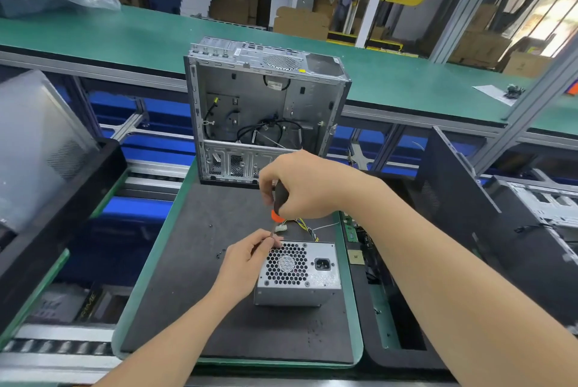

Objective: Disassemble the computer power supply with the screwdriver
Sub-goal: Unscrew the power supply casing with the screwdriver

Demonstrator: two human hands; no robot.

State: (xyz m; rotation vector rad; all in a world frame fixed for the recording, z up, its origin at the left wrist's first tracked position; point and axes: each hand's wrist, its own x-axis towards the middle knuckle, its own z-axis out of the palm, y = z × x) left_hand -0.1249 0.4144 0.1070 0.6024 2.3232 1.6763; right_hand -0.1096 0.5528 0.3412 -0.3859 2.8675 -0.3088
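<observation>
A long green belt (pixel 125 36) runs left to right well beyond the power supply (pixel 312 277), with cartons and metal frames behind it. The power supply sits on the desk (pixel 194 292), a dark mat with a green rim, toward the mat's right edge. Bare mat lies open to its left and in front of it. An open computer case (pixel 266 98) stands upright beyond the power supply at the mat's far edge, its hollow side facing the camera. A black panel (pixel 453 192) leans well to the right of the power supply, off the desk.

The power supply is a grey metal box with its fan grille and socket face turned up; that face's long side runs left to right, grille left, socket right. Coloured wires (pixel 305 225) trail from its far side.

The right hand (pixel 306 186) hovers above the far-left corner, fingers curled around the black handle of the screwdriver (pixel 280 195). The tool stands nearly upright, tip down at that corner. The left hand (pixel 247 258) rests beside the left edge, thumb and fingertips pinching the shaft low down. A few small screws (pixel 220 253) lie on the mat just left of the power supply.
</observation>
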